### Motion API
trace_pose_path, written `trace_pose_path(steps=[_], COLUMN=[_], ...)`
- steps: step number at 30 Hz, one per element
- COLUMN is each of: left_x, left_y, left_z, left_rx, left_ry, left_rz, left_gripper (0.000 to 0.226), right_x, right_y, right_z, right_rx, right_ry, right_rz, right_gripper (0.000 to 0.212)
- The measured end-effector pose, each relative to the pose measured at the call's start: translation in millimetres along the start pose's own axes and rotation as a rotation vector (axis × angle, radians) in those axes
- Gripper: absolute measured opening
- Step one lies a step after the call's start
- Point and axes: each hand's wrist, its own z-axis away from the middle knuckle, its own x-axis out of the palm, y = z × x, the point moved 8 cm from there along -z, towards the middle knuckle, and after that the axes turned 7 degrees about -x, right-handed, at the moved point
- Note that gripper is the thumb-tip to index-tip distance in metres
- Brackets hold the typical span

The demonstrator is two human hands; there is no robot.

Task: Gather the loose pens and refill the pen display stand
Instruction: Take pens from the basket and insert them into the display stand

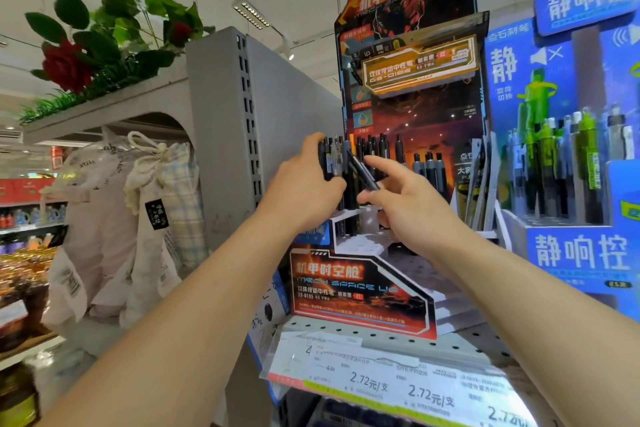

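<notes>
Left hand (304,184) holds a bundle of black plastic pens (334,159); right hand (405,204) pinches one slim black pen (363,170), best lowered upright into the orange-and-black cardboard display stand (360,298) on the perforated shelf's front edge.

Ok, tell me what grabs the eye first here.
Centre frame, the left hand grips a bundle of black pens while the right hand pinches a single black pen before the red-orange pen display stand. A blue pen display stands right; red roses sit upper left.
</notes>
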Motion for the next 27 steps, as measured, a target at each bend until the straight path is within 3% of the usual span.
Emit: trace_pose_path(steps=[7,13,17,22,24,27], left_x=[4,-1,4,31,33,31], left_y=[-1,-10,-27,-49,-55,-58], left_z=[2,21,61,101,104,103], left_rx=[-0.042,-0.166,-0.207,-0.325,-0.363,-0.386], left_ry=[-0.043,-0.028,0.114,0.096,0.097,0.110], left_rz=[0.028,0.273,0.490,0.530,0.544,0.536], left_gripper=[0.072,0.080,0.081,0.098,0.087,0.047], right_x=[4,-17,-29,-31,-28,-20], right_y=[-4,-16,-20,-46,-56,-69], right_z=[1,-2,1,5,2,-6], right_rx=[-0.043,-0.070,-0.085,-0.219,-0.251,-0.278], right_ry=[-0.026,0.118,0.232,0.294,0.296,0.282], right_rz=[-0.028,-0.129,-0.161,-0.097,-0.102,0.027], right_gripper=[0.043,0.029,0.027,0.026,0.035,0.066])
